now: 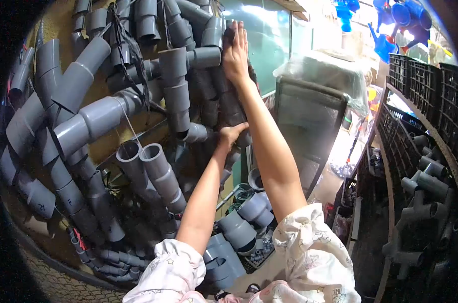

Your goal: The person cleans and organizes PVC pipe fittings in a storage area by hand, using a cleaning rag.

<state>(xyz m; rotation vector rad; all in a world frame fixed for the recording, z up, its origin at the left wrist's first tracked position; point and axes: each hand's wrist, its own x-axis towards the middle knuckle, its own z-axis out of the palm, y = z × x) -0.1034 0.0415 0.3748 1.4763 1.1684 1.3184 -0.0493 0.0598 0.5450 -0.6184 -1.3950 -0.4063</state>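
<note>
While L hand [232, 134] + R hand [236, 55] touch pipes [231, 108] — flr [264, 274] narrow.

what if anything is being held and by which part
The left hand is at the lower part of a dark grey pipe column, the right hand along its upper part; whether either grips it cannot be told.

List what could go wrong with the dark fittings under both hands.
The dark fittings might slip: the right hand lies against them high up with fingers extended, while the left hand is lower, its fingers mostly hidden. If they dropped, they could strike the loose grey fittings or the feet below. The neighbouring grey column is close by, so a sideways shift might knock it.
</note>
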